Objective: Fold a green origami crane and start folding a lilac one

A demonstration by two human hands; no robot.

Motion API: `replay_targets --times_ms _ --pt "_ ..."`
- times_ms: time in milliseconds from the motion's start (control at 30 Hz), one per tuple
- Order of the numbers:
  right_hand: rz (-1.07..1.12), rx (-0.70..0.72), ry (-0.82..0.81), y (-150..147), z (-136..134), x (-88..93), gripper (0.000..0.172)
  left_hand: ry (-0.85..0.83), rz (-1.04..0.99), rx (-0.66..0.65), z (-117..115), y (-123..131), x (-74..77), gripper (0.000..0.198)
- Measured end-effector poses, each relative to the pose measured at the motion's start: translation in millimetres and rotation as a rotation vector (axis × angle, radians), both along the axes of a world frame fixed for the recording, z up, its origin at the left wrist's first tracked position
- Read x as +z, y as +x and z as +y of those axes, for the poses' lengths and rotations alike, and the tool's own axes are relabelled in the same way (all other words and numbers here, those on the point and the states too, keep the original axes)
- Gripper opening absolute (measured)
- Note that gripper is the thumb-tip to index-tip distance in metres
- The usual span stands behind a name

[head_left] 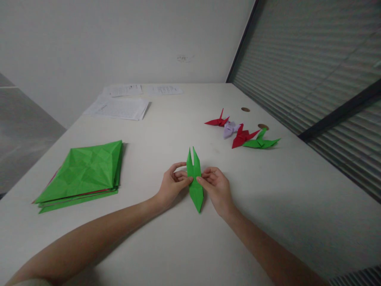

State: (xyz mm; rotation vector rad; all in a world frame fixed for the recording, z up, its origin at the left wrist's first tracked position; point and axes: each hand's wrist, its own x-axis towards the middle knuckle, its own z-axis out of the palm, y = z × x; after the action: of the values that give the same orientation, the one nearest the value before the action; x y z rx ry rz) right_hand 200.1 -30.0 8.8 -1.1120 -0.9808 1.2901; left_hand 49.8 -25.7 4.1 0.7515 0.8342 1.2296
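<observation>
A narrow folded green paper piece (195,182) lies on the white table (184,246), two thin points aimed away from me and one point toward me. My left hand (173,184) pinches its left edge at the middle. My right hand (216,186) pinches the right edge opposite. Both hands rest on the table with fingers curled onto the paper.
A stack of creased green and red paper sheets (85,172) lies at the left. Folded paper cranes, red (218,121), lilac (229,129), red (242,137) and green (261,142), sit at the right near a slatted blind (312,71). Printed sheets (119,106) lie at the far edge.
</observation>
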Motion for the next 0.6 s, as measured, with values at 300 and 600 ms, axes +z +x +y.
replay_targets --times_ms 300,600 --pt "-0.019 0.089 -0.034 -0.5 -2.8 0.5 0.040 -0.023 -0.005 -0.026 -0.9 1.1 -2.8 0.031" --pt "-0.090 0.155 -0.035 2.3 0.5 0.9 0.037 0.000 0.036 -0.049 0.8 -1.3 -7.3 0.035"
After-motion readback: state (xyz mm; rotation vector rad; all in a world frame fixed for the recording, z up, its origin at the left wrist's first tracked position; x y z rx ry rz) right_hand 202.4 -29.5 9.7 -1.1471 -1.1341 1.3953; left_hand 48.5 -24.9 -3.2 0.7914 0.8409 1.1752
